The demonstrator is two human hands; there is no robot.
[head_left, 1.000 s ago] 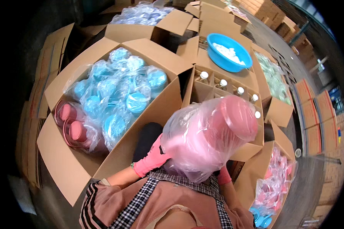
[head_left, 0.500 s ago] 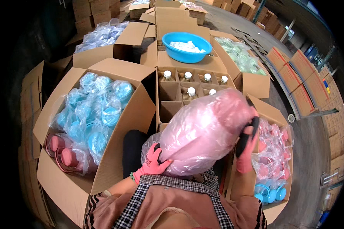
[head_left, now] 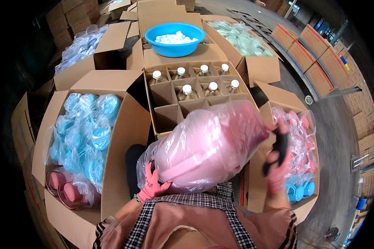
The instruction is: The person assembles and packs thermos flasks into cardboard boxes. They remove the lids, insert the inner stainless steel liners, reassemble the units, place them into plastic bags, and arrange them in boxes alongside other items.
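A large pink object wrapped in a clear plastic bag [head_left: 207, 145] lies across my lap; the wrapping hides its exact kind. My left hand [head_left: 153, 184], in a pink and black glove, grips the bag's near left side, thumb apart from the fingers. At the opposite end my right hand [head_left: 278, 155], gloved alike and smeared by motion, holds the bag's narrowed pink end, drawn out to the right. Just beyond the bundle stands a divided carton [head_left: 164, 97] with several clear bottles [head_left: 187, 93] under white caps. Some of its compartments hold no bottle.
A blue basin [head_left: 174, 49] of small white pieces sits behind the bottles. At left, an open carton [head_left: 124, 153] holds bagged blue lids [head_left: 100, 139] and pink ones [head_left: 72, 192]. Bagged pink pieces [head_left: 293, 143] fill a carton at right. Stacked boxes [head_left: 303, 58] stand farther right.
My right hand has moved slightly right and down, drawing out the bag's end. My left hand and the bundle sit further left in the picture, and the whole view has shifted, showing more of the bottles.
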